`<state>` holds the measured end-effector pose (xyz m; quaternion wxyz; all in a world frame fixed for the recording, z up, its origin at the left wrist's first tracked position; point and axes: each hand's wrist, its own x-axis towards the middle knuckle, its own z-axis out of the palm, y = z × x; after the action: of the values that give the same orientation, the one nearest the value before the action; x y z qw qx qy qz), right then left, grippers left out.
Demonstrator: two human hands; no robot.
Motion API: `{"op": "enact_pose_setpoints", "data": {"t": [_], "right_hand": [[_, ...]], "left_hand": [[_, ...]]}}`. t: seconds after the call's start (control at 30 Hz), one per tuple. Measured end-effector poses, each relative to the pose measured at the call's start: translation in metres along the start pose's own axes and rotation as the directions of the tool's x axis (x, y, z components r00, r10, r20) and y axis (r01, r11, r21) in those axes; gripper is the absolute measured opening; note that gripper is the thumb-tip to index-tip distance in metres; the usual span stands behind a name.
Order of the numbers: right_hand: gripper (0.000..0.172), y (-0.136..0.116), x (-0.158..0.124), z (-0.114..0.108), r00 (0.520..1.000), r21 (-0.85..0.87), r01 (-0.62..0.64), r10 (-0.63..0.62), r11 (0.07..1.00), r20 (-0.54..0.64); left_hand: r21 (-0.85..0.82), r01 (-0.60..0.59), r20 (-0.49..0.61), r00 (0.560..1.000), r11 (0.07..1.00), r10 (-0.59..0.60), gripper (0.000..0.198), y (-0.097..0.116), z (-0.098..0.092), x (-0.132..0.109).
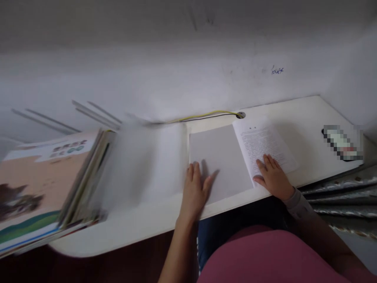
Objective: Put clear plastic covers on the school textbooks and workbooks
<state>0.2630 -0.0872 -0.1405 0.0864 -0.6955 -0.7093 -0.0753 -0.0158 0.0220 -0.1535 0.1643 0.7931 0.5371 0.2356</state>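
Observation:
An open book [220,157] lies in front of me on the white desk. Its left side is a plain grey page, and its right side is a page of printed text [259,145]. My left hand [194,190] rests at the lower left edge of the grey page, fingers stretched and thumb apart. On the lower part of the printed page lies my right hand [273,177], palm down with fingers spread. Both hands are open and grip nothing. Left of the book is a blurred white, paper-like shape [165,157]; what it is I cannot make out.
A stack of books and magazines [44,169] stands on the left of the desk [123,232]. A yellow cable [203,115] runs along the wall into a desk hole. A pixelated, phone-like object [341,143] lies at the right end, above metal ridged bars [344,196].

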Motion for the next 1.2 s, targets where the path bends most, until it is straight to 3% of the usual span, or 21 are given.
{"op": "enact_pose_setpoints", "data": {"t": [0.17, 1.2], "right_hand": [[0.066, -0.0044, -0.0007, -0.0039, 0.999, -0.045, -0.03, 0.031, 0.999, 0.022], [0.067, -0.0015, -0.0028, -0.0102, 0.996, -0.077, -0.077, 0.081, 0.994, 0.046]], "left_hand": [[-0.091, 0.015, 0.019, 1.0, 0.996, -0.013, 0.07, -0.0074, -0.0076, -0.0014], [-0.005, -0.01, 0.02, 1.0, 1.0, 0.01, 0.072, -0.0066, -0.0011, -0.0006]]}}
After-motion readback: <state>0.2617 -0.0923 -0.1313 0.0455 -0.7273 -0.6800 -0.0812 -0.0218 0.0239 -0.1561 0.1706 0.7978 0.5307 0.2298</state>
